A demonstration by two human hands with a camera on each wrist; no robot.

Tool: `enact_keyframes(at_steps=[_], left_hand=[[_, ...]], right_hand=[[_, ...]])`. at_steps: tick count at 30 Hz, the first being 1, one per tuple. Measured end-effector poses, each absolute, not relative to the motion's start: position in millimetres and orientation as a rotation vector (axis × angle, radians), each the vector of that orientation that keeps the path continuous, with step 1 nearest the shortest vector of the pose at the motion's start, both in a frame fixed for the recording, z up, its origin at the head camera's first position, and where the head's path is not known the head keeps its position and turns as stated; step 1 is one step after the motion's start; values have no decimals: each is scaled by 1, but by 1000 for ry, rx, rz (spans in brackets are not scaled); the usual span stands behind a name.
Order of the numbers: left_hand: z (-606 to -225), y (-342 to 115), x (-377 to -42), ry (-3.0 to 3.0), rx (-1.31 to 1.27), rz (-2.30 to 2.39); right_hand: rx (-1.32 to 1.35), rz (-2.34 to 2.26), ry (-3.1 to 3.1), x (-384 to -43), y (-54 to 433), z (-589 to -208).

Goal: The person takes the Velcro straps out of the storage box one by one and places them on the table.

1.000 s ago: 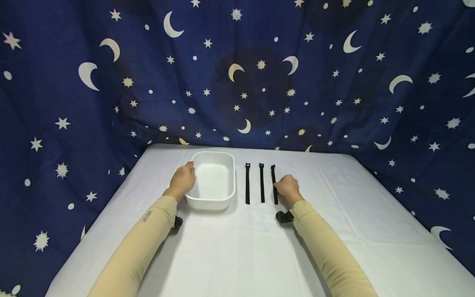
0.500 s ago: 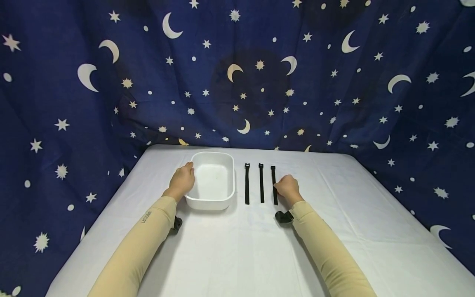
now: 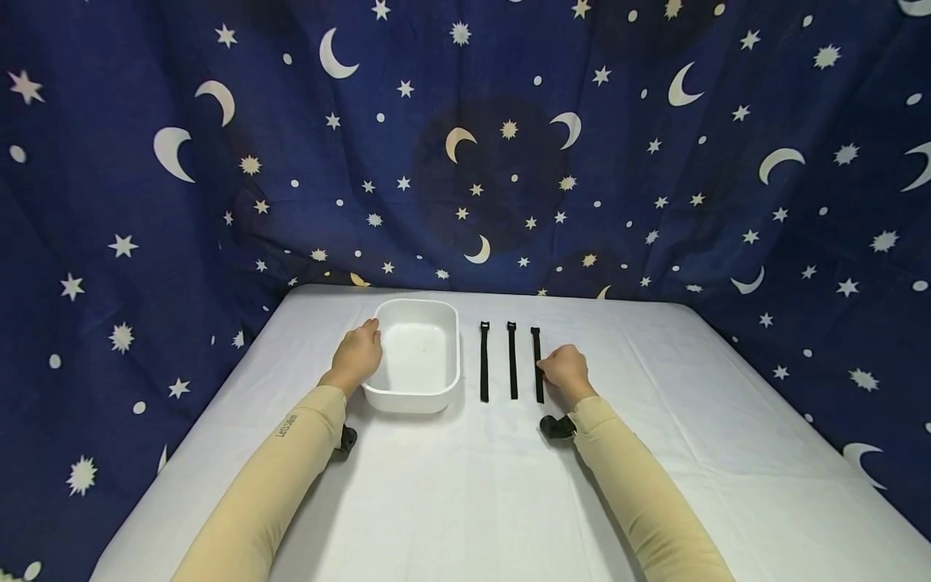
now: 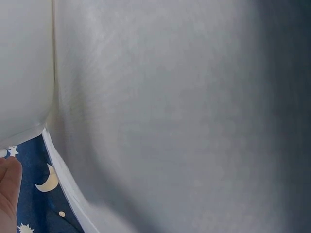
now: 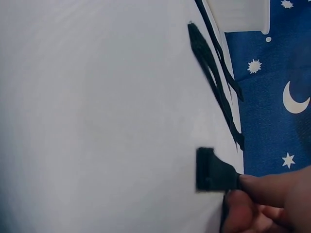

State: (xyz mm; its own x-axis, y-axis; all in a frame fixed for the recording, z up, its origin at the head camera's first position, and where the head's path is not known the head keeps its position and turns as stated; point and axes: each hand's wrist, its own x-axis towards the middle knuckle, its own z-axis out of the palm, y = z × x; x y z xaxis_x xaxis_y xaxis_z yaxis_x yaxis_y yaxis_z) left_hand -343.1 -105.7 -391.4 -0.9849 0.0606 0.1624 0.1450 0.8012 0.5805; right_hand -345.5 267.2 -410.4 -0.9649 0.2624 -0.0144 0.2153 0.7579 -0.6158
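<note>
A white plastic tub (image 3: pixel 410 401) with rounded corners stands on the table left of centre. My left hand (image 3: pixel 358 352) grips its left rim; in the left wrist view only part of that hand (image 4: pixel 8 194) shows below the tub's wall (image 4: pixel 24 73). My right hand (image 3: pixel 566 368) pinches the rightmost black hook-and-loop cable tie (image 3: pixel 538 384) between thumb and forefinger, partway along it. Up close in the right wrist view, the squared end of this cable tie (image 5: pixel 214 172) sticks out past the fingertips. Two more black cable ties, the middle one (image 3: pixel 512 364) and the left one (image 3: pixel 484 364), lie alongside.
A white cloth (image 3: pixel 451 501) covers the table. Behind it hangs a dark blue curtain (image 3: pixel 364 145) printed with moons and stars. A black wrist mount (image 3: pixel 556 427) sits under the right sleeve, another black mount (image 3: pixel 347 440) by the left one.
The far end of the held cable tie has turned slightly and lies straighter than a second ago. Both hands and the tub keep their places.
</note>
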Motion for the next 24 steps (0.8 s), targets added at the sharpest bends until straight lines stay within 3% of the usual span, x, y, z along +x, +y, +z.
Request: enact_keyframes(at_steps=[8,24], left_hand=[[-392,-104,-346,-2863,-151,-928],[-388,-112,-349,-3012,-147,-641]], right_hand=[[-417,1105,-2844,-344,267,-409],[-211,1121,-2846,-345,248,-384]])
